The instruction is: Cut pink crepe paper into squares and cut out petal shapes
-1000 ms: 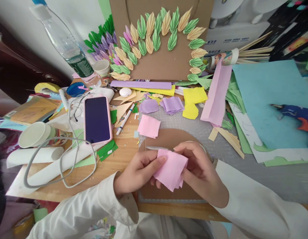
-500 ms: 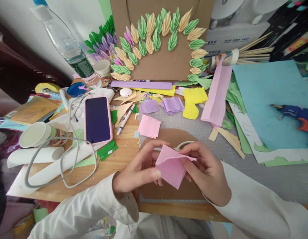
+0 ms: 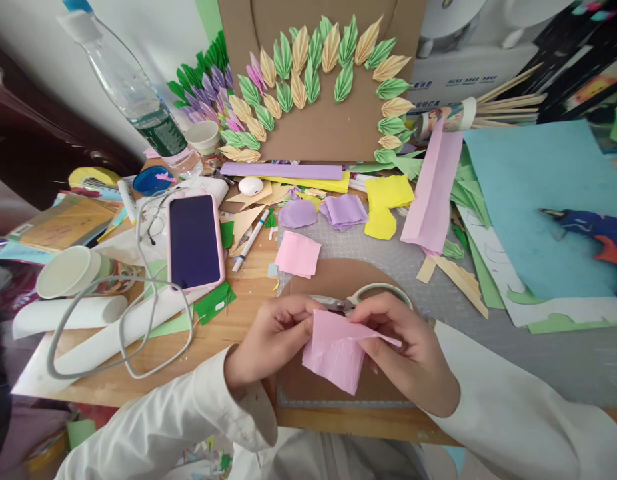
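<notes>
Between my two hands is a piece of pink crepe paper [image 3: 336, 353], its upper edge bent over. My left hand [image 3: 273, 337] pinches its left side between thumb and fingers. At the right corner, my right hand [image 3: 411, 353] grips it the same way. Scissors [image 3: 383, 290] with pale handles lie just beyond my fingers, partly hidden by them, on a brown cardboard piece [image 3: 298, 380]. A stack of pink paper squares [image 3: 298, 254] rests past the cardboard's far left edge.
Purple paper pieces [image 3: 344, 212] and yellow ones [image 3: 388, 193] lie farther back. Cardboard with folded paper leaves [image 3: 313, 133] stands behind them. Left are a phone [image 3: 196, 240], a looped cable [image 3: 53, 347] and a bottle [image 3: 133, 93]. A glue gun [image 3: 593, 227] lies right on blue paper [image 3: 528, 173].
My left thumb and fingers have shifted up to the paper's upper left edge. The paper has turned and hangs slightly lower, and more of the scissors shows.
</notes>
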Action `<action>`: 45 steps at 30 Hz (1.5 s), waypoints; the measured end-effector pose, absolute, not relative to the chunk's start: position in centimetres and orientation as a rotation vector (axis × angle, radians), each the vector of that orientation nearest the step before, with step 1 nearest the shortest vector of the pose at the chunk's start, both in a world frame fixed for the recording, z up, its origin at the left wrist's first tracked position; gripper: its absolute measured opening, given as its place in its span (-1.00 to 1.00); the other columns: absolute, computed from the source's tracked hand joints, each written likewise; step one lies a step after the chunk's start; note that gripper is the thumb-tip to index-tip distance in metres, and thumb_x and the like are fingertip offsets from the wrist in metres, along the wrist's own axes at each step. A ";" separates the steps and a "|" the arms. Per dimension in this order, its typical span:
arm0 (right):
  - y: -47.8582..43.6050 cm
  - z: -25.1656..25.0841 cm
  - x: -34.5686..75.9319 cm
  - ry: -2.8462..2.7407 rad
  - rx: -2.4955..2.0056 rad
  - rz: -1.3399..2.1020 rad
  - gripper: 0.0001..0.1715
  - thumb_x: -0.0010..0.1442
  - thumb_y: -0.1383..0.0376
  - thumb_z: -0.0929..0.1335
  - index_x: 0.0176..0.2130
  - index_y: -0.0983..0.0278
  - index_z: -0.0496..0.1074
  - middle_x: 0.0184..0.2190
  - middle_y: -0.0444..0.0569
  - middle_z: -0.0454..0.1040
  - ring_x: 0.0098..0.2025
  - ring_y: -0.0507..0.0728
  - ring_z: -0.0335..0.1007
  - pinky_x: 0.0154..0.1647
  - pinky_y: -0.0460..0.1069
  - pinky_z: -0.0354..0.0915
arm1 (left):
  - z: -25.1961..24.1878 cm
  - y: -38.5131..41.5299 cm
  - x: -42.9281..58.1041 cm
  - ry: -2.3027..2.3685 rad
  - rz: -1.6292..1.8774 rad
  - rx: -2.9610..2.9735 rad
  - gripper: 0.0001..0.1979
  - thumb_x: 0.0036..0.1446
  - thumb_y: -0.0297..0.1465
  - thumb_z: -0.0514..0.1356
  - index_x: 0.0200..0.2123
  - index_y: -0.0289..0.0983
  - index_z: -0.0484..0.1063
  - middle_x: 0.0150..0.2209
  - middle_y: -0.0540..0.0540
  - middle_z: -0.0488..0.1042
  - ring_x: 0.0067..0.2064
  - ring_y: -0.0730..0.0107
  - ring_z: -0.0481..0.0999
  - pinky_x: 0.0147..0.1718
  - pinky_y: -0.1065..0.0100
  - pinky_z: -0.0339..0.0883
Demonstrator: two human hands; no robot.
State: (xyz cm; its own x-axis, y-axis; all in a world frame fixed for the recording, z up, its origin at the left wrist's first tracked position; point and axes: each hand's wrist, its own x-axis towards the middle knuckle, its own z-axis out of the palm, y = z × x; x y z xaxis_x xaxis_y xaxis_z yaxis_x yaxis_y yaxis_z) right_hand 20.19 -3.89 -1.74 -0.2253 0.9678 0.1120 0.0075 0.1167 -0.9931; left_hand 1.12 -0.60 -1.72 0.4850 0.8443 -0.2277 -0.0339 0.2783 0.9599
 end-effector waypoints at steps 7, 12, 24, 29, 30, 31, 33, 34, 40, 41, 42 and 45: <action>-4.1 -2.2 20.3 -1.499 -1.003 1.209 -0.71 0.24 0.46 0.28 -0.14 0.11 0.43 -0.35 -0.11 0.50 -0.48 0.01 0.37 -0.58 -0.12 0.26 | -1.5 -0.7 0.9 0.858 0.766 1.196 -0.72 0.19 -0.23 0.21 -0.38 -0.34 0.54 -0.43 -0.11 0.53 -0.42 0.43 0.43 -0.43 0.47 0.29; -4.2 -2.5 20.4 -1.466 -1.033 1.063 -0.68 0.23 0.48 0.28 -0.15 0.10 0.48 -0.38 -0.09 0.51 -0.41 0.08 0.43 -0.54 -0.07 0.32 | -2.1 -0.8 1.3 0.720 0.874 1.066 -0.79 0.22 -0.32 0.20 -0.08 -0.20 0.40 -0.18 -0.12 0.49 -0.27 0.41 0.46 -0.31 0.45 0.34; -4.0 -2.6 21.1 -1.738 -0.974 0.761 -0.44 0.17 0.60 0.24 -0.02 0.05 0.44 -0.26 -0.09 0.52 -0.42 0.03 0.45 -0.48 -0.07 0.37 | -1.8 -0.3 0.5 0.511 0.716 0.887 -0.52 0.24 -0.03 0.04 -0.20 -0.25 0.59 -0.28 -0.15 0.57 -0.23 0.27 0.53 -0.21 0.33 0.34; -3.7 -2.1 21.2 -1.952 -0.891 0.645 -0.47 0.19 0.58 0.20 0.01 0.10 0.39 -0.28 -0.04 0.51 -0.28 0.07 0.50 -0.35 -0.06 0.43 | -1.2 -0.1 0.7 0.603 0.441 1.040 -0.87 0.09 -0.34 0.31 -0.29 -0.26 0.61 -0.35 -0.05 0.58 -0.34 0.39 0.50 -0.28 0.39 0.36; -3.6 -2.0 21.3 -1.958 -0.895 0.665 -0.50 0.20 0.57 0.21 0.00 0.11 0.38 -0.27 -0.04 0.50 -0.28 0.07 0.50 -0.34 -0.05 0.43 | -1.1 0.0 0.8 0.622 0.447 1.056 -0.89 0.07 -0.37 0.32 -0.33 -0.27 0.61 -0.36 -0.05 0.58 -0.35 0.40 0.49 -0.29 0.38 0.37; -3.5 -1.9 21.5 -1.957 -0.905 0.705 -0.52 0.20 0.54 0.22 0.00 0.12 0.36 -0.26 -0.04 0.50 -0.28 0.08 0.49 -0.34 -0.04 0.43 | -1.1 0.0 0.8 0.648 0.469 1.064 -0.90 0.06 -0.37 0.32 -0.36 -0.28 0.61 -0.36 -0.06 0.58 -0.35 0.39 0.49 -0.30 0.38 0.38; -3.1 -1.4 21.9 -1.933 -0.970 0.809 -0.54 0.19 0.48 0.26 0.05 0.13 0.28 -0.23 -0.01 0.49 -0.28 0.10 0.47 -0.37 -0.03 0.43 | -1.1 0.0 0.8 0.701 0.500 1.037 -0.88 0.04 -0.35 0.34 -0.36 -0.29 0.62 -0.38 -0.07 0.59 -0.38 0.40 0.48 -0.33 0.39 0.38; -2.8 -1.1 22.3 -1.929 -1.022 0.833 -0.54 0.19 0.44 0.28 0.07 0.14 0.24 -0.23 0.00 0.47 -0.29 0.11 0.45 -0.38 -0.02 0.42 | -1.1 0.0 0.7 0.720 0.514 0.998 -0.86 0.04 -0.33 0.34 -0.36 -0.29 0.62 -0.40 -0.07 0.59 -0.40 0.41 0.48 -0.35 0.40 0.38; -1.9 -0.2 24.0 -2.353 -1.355 0.577 -0.75 0.15 0.24 0.37 -0.16 0.22 0.30 -0.24 0.07 0.43 -0.20 0.29 0.40 -0.25 0.17 0.37 | -1.1 0.2 0.3 0.726 0.633 0.700 -0.75 -0.09 -0.24 0.42 -0.50 -0.34 0.61 -0.53 -0.09 0.56 -0.51 0.45 0.47 -0.45 0.44 0.37; -2.0 -0.4 24.1 -2.408 -1.393 0.550 -0.71 0.14 0.23 0.39 -0.14 0.23 0.31 -0.22 0.08 0.44 -0.17 0.32 0.40 -0.21 0.20 0.37 | -1.1 0.2 0.2 0.713 0.636 0.661 -0.75 -0.10 -0.24 0.43 -0.49 -0.34 0.61 -0.53 -0.09 0.56 -0.52 0.46 0.48 -0.46 0.45 0.37; -2.1 -0.5 24.1 -2.442 -1.422 0.531 -0.66 0.13 0.22 0.41 -0.11 0.24 0.31 -0.20 0.09 0.44 -0.15 0.34 0.40 -0.19 0.22 0.36 | -1.2 0.3 0.2 0.690 0.636 0.631 -0.75 -0.10 -0.24 0.43 -0.46 -0.34 0.62 -0.51 -0.10 0.58 -0.51 0.45 0.49 -0.47 0.46 0.38; -2.8 -0.9 24.2 -2.491 -1.448 0.500 -0.62 0.15 0.24 0.40 -0.05 0.27 0.31 -0.15 0.10 0.44 -0.11 0.35 0.39 -0.14 0.24 0.36 | -1.3 0.4 -0.1 0.605 0.643 0.599 -0.77 -0.03 -0.26 0.39 -0.39 -0.33 0.63 -0.46 -0.13 0.61 -0.48 0.44 0.53 -0.47 0.48 0.39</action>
State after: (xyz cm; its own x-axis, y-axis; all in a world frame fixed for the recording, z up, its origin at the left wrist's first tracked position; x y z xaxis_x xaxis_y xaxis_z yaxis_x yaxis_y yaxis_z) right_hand 24.16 -2.85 -0.93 -0.4917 0.8706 0.0162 0.7969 0.4574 -0.3946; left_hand -0.08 0.41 -1.33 0.6456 0.6927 -0.3216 -0.3633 0.6490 0.6685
